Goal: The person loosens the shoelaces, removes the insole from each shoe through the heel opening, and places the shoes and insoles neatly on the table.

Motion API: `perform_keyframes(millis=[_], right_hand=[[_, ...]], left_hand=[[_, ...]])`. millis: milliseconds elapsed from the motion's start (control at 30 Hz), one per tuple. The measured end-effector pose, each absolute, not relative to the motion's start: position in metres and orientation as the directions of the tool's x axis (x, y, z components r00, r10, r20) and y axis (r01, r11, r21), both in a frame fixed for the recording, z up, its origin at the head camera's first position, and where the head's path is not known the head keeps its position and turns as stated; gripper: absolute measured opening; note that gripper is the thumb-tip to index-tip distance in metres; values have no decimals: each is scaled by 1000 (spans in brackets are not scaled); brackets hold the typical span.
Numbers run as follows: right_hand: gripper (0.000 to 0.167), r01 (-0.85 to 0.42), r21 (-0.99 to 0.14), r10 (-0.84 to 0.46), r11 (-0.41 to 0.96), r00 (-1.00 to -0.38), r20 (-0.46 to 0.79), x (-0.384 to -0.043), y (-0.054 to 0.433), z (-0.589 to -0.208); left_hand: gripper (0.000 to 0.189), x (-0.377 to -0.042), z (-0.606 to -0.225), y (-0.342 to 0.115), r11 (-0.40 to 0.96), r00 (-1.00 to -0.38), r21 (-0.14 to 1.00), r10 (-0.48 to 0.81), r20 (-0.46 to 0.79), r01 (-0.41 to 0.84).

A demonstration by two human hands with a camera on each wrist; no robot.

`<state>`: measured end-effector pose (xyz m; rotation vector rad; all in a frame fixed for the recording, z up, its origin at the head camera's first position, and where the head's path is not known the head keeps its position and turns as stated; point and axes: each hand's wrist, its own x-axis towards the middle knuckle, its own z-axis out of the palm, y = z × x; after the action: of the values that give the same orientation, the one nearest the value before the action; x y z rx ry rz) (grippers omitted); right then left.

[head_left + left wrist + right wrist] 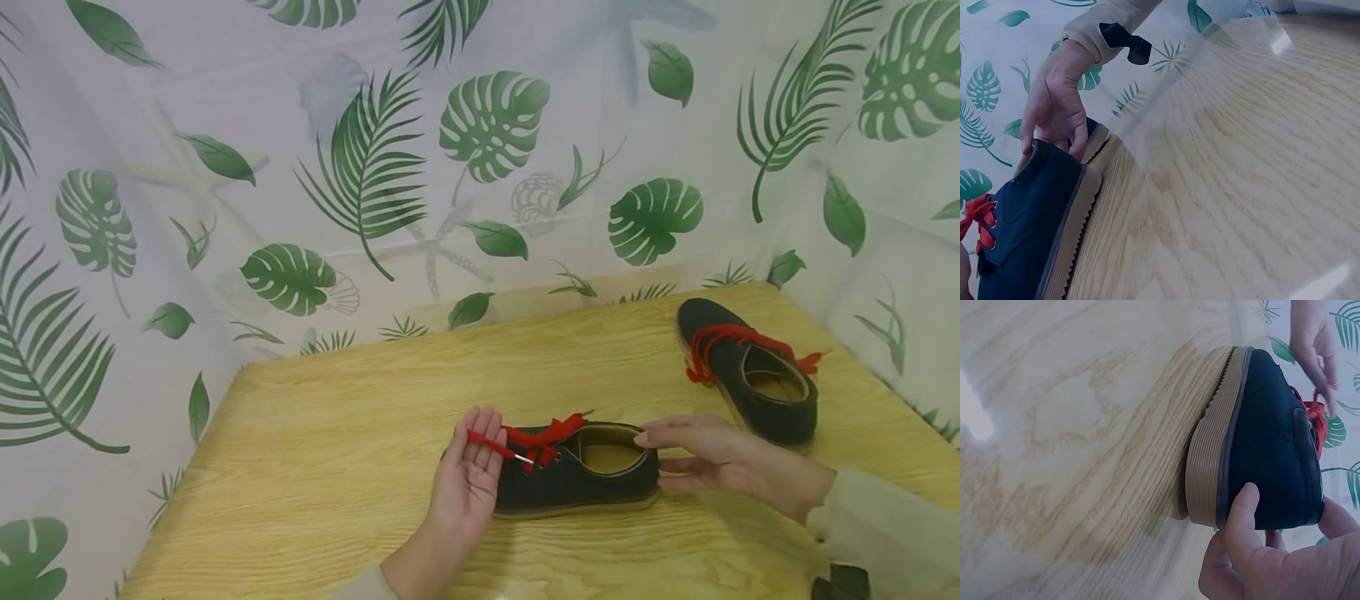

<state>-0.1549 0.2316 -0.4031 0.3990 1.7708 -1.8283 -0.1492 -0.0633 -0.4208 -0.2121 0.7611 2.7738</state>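
Note:
A dark lace-up shoe [585, 492] with a tan sole rests on the table, toe to the left. Its red shoelace [551, 433] is bunched over the eyelets. Over the toe end, my left hand [468, 479] is turned palm up with its fingers straight, and one lace end with a pale tip lies across them. My right hand [723, 454] grips the heel, with fingertips at the collar and against the back. In the right wrist view, several fingers of that hand spread around the heel [1266, 494]. The left wrist view barely catches the left hand at its edge.
A matching dark shoe [791, 417] with loose red laces stands at the back right of the wooden table [322, 450]. Behind the table hangs a leaf-patterned cloth [480, 200]. A black device [1129, 44] is attached at the right wrist.

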Motion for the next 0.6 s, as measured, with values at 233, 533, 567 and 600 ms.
perform_keyframes(millis=[233,533,567,600], right_hand=[[39,570,-821,-181,9,-807,-562,-156,232,-404],[40,580,-814,-171,-10,-804,-570,-155,231,-406],[40,579,-815,-172,-11,-804,-569,-155,232,-406],[38,578,-816,-174,-12,-805,-568,-155,232,-406]], left_hand=[[56,-153,-416,-60,-851,-960,472,119,-252,-229],[52,-167,-428,-80,-869,-969,474,23,-245,-140],[53,-169,-431,-82,-866,-970,483,11,-243,-131],[53,-171,-433,-85,-866,-968,486,-4,-249,-121]])
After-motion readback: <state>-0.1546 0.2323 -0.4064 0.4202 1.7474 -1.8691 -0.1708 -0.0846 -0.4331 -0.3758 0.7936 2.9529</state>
